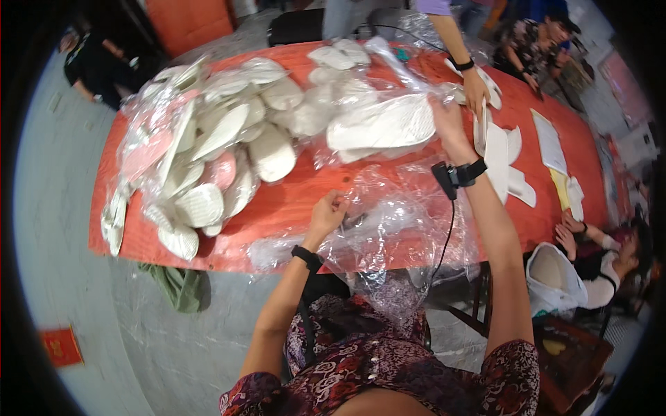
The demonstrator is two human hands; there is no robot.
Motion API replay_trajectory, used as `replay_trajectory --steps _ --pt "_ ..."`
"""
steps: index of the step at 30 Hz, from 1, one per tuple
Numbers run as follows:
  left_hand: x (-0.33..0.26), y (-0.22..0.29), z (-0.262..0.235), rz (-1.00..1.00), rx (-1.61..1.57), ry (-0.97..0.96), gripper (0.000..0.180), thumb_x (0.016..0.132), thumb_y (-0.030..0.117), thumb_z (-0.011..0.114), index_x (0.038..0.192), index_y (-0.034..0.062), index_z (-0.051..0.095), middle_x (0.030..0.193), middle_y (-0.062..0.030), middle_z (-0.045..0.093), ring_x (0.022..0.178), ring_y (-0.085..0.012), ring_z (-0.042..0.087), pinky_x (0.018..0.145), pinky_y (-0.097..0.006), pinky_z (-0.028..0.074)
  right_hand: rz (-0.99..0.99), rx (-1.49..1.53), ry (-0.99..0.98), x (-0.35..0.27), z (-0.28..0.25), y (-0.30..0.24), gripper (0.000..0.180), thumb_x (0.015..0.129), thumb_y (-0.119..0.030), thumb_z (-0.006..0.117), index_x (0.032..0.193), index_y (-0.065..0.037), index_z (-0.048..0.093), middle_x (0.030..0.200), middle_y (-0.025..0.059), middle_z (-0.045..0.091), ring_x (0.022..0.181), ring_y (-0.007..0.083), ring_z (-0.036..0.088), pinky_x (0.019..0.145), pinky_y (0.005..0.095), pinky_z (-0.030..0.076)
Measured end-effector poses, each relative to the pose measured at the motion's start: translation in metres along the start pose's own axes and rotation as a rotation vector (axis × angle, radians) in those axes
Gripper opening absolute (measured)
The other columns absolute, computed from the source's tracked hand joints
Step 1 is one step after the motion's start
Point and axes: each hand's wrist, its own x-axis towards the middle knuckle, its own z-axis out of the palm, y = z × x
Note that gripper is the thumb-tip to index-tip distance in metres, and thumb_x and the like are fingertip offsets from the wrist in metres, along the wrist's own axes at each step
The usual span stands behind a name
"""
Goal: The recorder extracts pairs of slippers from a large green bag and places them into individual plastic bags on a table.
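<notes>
My right hand point(449, 123) reaches across the table and grips the right end of a pair of white slippers point(385, 126) in a clear bag; some of its fingers are hidden. My left hand point(329, 213) is closed, fingertips pinched at the edge of a clear plastic bag point(385, 218). More loose clear bags lie crumpled along the near table edge. To the left is a big heap of white slippers point(272, 154), many in clear plastic, with a few pink slippers point(149, 154) among them.
Across the red table point(270, 215), a co-worker's hand point(476, 89) touches white slipper pieces point(497, 156). Papers point(549, 142) lie at the right. Another person sits at the lower right beside a white sack point(555, 277). A black cable hangs from my right wrist strap.
</notes>
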Motion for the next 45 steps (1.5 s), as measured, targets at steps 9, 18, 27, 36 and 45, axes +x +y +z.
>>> replay_trajectory --steps 9,18,27,36,45 --pt "0.013 -0.029 0.049 0.111 0.19 -0.112 0.026 0.083 0.025 0.065 0.101 0.0055 0.062 0.086 -0.0157 0.069 0.079 -0.0278 0.068 0.068 -0.038 0.052 -0.064 -0.385 0.78 0.074 -0.26 0.057 0.034 0.087 -0.029 0.06 0.107 -0.002 0.056 0.092 0.0177 0.065 0.084 0.0348 0.063 0.075 0.0429 0.048" --pt "0.025 -0.032 0.034 0.012 0.176 -0.137 0.024 0.084 0.023 0.064 0.099 0.0045 0.063 0.081 -0.0132 0.069 0.072 -0.024 0.067 0.063 -0.034 0.051 -0.513 -0.442 1.181 0.08 -0.322 0.028 0.033 0.082 -0.025 0.067 0.091 0.001 0.05 0.087 0.0203 0.058 0.08 0.0357 0.057 0.073 0.0447 0.043" --pt "0.029 -0.008 0.004 0.021 0.191 -0.037 0.024 0.083 0.021 0.066 0.101 0.0053 0.063 0.071 -0.0113 0.066 0.058 -0.0201 0.065 0.055 -0.032 0.049 -0.891 -0.471 0.979 -0.003 -0.268 -0.077 0.028 0.081 -0.016 0.071 0.094 0.001 0.053 0.087 0.0108 0.057 0.078 0.0211 0.054 0.073 0.0318 0.045" --pt "0.023 0.01 -0.005 0.108 0.297 0.025 0.035 0.081 0.02 0.066 0.111 0.0082 0.053 0.073 -0.0157 0.067 0.072 -0.0317 0.066 0.065 -0.04 0.05 -0.918 -0.795 -0.572 -0.193 -0.105 -0.152 0.019 0.075 -0.01 0.056 0.094 -0.008 0.056 0.084 0.0073 0.053 0.082 0.0242 0.056 0.069 0.0381 0.047" --pt "-0.009 0.001 -0.039 0.236 0.681 0.148 0.045 0.088 0.026 0.063 0.126 0.0088 0.048 0.121 -0.0196 0.056 0.102 -0.0293 0.058 0.084 -0.04 0.047 -0.708 -0.697 -0.843 -0.291 0.081 -0.008 0.03 0.07 -0.003 0.06 0.099 0.003 0.057 0.088 0.0168 0.064 0.089 0.0277 0.064 0.072 0.0405 0.05"
